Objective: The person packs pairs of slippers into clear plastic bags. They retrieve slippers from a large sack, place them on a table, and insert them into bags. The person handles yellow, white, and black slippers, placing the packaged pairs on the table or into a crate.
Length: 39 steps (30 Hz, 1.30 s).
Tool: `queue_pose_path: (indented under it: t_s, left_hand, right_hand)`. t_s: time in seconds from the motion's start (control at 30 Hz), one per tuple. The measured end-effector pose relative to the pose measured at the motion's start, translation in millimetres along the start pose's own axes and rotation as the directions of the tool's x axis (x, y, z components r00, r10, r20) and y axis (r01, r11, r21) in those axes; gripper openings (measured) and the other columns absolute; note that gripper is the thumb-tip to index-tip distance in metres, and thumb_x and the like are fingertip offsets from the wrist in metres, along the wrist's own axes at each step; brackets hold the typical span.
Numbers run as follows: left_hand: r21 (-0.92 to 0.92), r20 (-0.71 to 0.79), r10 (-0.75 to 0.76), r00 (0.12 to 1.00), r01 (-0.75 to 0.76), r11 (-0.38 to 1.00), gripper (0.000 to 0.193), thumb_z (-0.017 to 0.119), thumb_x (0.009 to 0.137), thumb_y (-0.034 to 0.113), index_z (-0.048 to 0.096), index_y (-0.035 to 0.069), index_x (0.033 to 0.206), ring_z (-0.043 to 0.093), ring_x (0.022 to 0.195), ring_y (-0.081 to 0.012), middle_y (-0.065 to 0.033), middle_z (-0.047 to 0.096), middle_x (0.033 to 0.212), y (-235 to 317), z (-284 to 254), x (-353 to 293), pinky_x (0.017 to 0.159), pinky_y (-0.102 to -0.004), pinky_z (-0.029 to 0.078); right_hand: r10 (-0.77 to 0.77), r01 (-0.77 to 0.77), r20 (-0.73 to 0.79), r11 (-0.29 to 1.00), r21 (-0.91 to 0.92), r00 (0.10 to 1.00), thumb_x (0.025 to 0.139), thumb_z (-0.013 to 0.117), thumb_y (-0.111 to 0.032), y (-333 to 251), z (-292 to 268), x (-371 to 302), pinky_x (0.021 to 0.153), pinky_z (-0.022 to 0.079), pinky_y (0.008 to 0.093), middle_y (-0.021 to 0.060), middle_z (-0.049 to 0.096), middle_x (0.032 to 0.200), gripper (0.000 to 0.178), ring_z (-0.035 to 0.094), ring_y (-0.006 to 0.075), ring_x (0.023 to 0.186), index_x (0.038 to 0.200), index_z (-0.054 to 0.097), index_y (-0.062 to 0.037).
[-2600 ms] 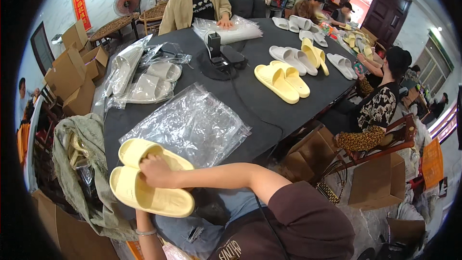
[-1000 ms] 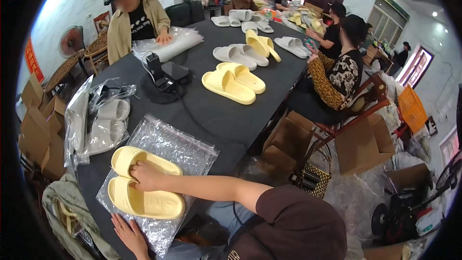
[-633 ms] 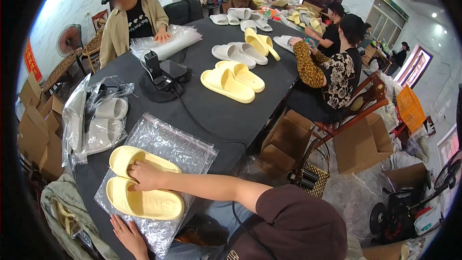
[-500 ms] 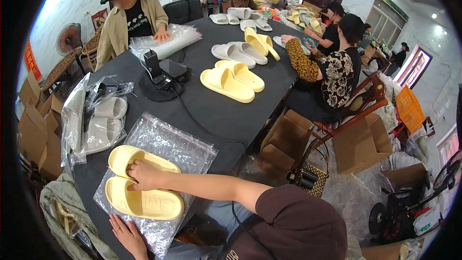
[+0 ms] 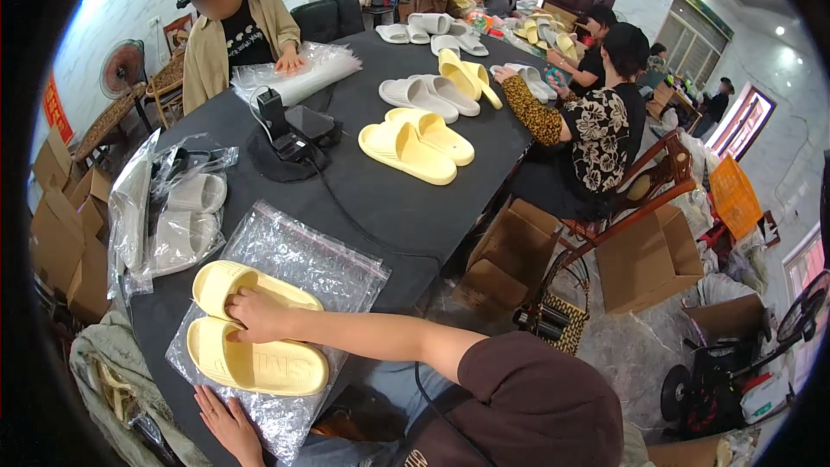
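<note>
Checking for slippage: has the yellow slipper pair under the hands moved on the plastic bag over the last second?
No. The yellow slipper pair lies at the same spot on the clear plastic bag, the right hand pressing it.

The long dark surface (image 5: 380, 199) runs away from me. Near me lies a clear bubble bag (image 5: 303, 259) with a yellow slipper pair (image 5: 251, 329) on it. Bagged grey slippers (image 5: 186, 216) sit left; farther off lie a black device (image 5: 290, 134), another yellow pair (image 5: 415, 143) and pale pairs (image 5: 432, 95).
</note>
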<state>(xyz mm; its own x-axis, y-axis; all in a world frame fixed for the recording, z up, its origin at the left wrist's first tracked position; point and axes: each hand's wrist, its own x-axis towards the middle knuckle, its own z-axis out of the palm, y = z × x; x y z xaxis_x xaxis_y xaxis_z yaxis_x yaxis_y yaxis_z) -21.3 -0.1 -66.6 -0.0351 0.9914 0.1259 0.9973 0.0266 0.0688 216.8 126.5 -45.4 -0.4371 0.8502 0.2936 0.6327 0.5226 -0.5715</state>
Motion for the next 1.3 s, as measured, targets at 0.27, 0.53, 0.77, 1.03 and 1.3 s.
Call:
queue_pose_path:
  t_s: [0.27,0.53,0.77,1.03,1.3]
  left_hand:
    - [0.0,-0.019,-0.003,1.0,0.003,1.0,0.056,0.033,0.099,0.036,0.027,0.002,0.144,0.021,0.14,-0.0284,-0.0115,0.024,0.152,2.7,-1.3,-1.7,0.112,-0.0455,0.017]
    - [-0.024,-0.049,-0.015,0.999,0.014,1.0,0.059,0.043,0.095,0.032,0.03,-0.002,0.141,0.023,0.139,-0.0286,-0.0155,0.028,0.149,9.4,-10.7,-4.2,0.113,-0.0431,0.018]
    - [-0.091,-0.068,-0.015,0.998,0.008,0.996,0.06,0.04,0.096,0.038,0.032,0.0,0.141,0.024,0.139,-0.0276,-0.015,0.029,0.149,14.2,-17.3,-5.0,0.113,-0.0421,0.016]
    - [-0.094,-0.077,-0.01,0.997,0.003,0.996,0.06,0.039,0.096,0.039,0.031,-0.001,0.141,0.023,0.14,-0.0273,-0.0149,0.028,0.149,15.7,-18.7,-4.1,0.113,-0.0419,0.016]
    - [-0.082,-0.08,-0.013,0.997,0.007,0.997,0.06,0.039,0.096,0.037,0.032,-0.002,0.141,0.023,0.14,-0.0267,-0.0138,0.027,0.15,12.8,-13.9,-5.3,0.113,-0.0418,0.016]
  right_hand:
    - [-0.007,0.007,-0.033,1.0,-0.012,0.999,0.077,0.064,-0.032,0.8,2.0,0.9,0.093,0.041,0.0409,0.0176,0.059,0.112,0.044,0.053,0.0315,0.103,0.101,0.063,0.0043]
    - [0.158,-0.223,-0.23,0.93,-0.291,0.96,0.074,0.065,-0.027,17.6,-8.6,9.6,0.071,0.05,0.0453,0.016,0.066,0.087,0.03,0.062,0.0318,0.085,0.086,0.066,0.0005]
    - [0.328,-0.423,-0.334,0.864,-0.271,0.884,0.079,0.06,-0.024,42.4,-33.3,0.8,0.089,0.038,0.0514,0.0145,0.06,0.106,0.032,0.052,0.0333,0.103,0.099,0.062,0.0003]
    - [0.453,-0.474,-0.364,0.88,0.036,0.814,0.08,0.058,-0.024,74.6,-82.1,5.1,0.078,0.048,0.048,0.0272,0.064,0.09,0.032,0.061,0.0432,0.085,0.094,0.061,0.0054]
    - [0.283,-0.295,-0.201,0.955,-0.031,0.938,0.081,0.061,-0.022,114.4,-229.3,-61.6,0.071,0.049,0.0394,0.0225,0.065,0.086,0.029,0.064,0.0319,0.079,0.094,0.065,0.0035]
